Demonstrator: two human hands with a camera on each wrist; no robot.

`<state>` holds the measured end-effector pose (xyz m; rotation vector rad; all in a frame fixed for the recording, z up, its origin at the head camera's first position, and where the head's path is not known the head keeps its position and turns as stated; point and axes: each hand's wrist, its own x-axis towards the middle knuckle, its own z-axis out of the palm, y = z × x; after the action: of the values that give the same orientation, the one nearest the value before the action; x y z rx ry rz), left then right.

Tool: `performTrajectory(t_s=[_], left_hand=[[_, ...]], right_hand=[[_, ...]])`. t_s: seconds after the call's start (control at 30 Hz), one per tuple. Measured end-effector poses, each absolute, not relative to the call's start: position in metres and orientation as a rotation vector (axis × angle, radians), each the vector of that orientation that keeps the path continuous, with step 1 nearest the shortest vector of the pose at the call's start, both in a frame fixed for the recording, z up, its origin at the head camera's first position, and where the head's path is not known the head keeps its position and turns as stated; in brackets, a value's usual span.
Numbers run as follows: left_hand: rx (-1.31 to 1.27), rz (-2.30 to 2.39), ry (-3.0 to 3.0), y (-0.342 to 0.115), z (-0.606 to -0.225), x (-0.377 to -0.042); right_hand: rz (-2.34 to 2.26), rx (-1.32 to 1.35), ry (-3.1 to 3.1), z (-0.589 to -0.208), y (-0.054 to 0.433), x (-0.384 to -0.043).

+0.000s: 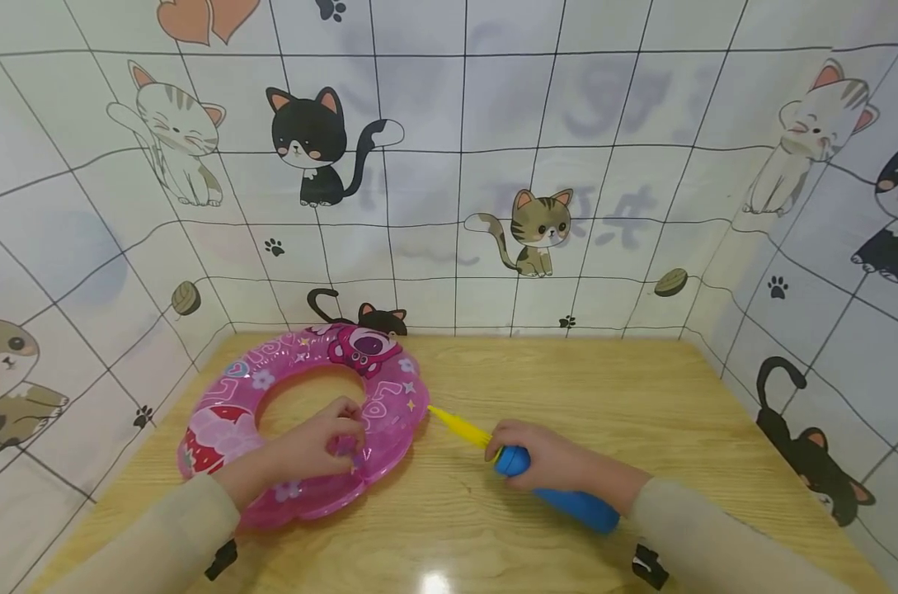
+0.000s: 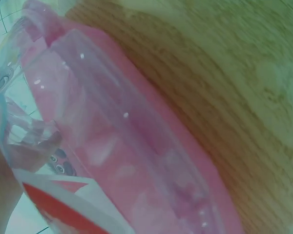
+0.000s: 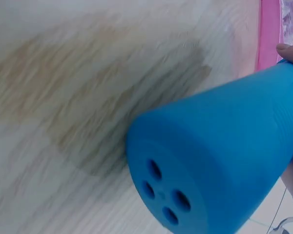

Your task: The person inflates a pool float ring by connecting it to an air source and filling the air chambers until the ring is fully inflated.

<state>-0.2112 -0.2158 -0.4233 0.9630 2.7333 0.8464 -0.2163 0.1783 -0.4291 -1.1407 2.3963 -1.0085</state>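
Note:
A pink inflatable swim ring (image 1: 392,412) with cartoon prints lies on the left of the table. My left hand (image 1: 311,450) reaches over its near side, with curled fingers pinching the ring's film. In the left wrist view, clear and pink plastic (image 2: 112,146) fills much of the picture, with the hand at the left edge. My right hand (image 1: 541,454) grips a blue hand pump (image 1: 584,510) around its neck. The pump's yellow nozzle (image 1: 459,426) points left, its tip right at the ring's outer edge. Round holes show in the pump's end (image 3: 161,190) in the right wrist view.
The wood-grain table (image 1: 567,379) runs back to a white tiled-pattern backdrop (image 1: 434,190) printed with cartoon cats. Its side walls (image 1: 812,247) enclose the table on the left and right. Dark cuff marks (image 1: 649,565) show near the front beside the sleeves.

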Motion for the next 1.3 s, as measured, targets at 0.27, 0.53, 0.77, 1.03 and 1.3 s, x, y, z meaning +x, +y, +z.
performTrajectory(t_s=[0.27, 0.53, 0.77, 1.03, 1.3], left_hand=[[1.019, 0.789, 2.743, -0.214, -0.415, -0.206], [0.952, 0.685, 2.745, -0.214, -0.410, -0.202], [0.951, 0.644, 2.753, -0.213, -0.408, -0.199], [0.947, 0.603, 2.739, -0.212, -0.405, -0.192], [1.003, 0.606, 2.747, -0.210, -0.405, -0.190]], right_hand=[[-0.934, -1.103, 2.414, -0.423, 0.202, -0.221], [-0.896, -0.994, 2.439, -0.418, 0.232, -0.226], [-0.891, -0.896, 2.438, -0.416, 0.254, -0.229], [-0.943, -0.778, 2.455, -0.413, 0.280, -0.236], [-0.898, -0.691, 2.518, -0.410, 0.306, -0.242]])
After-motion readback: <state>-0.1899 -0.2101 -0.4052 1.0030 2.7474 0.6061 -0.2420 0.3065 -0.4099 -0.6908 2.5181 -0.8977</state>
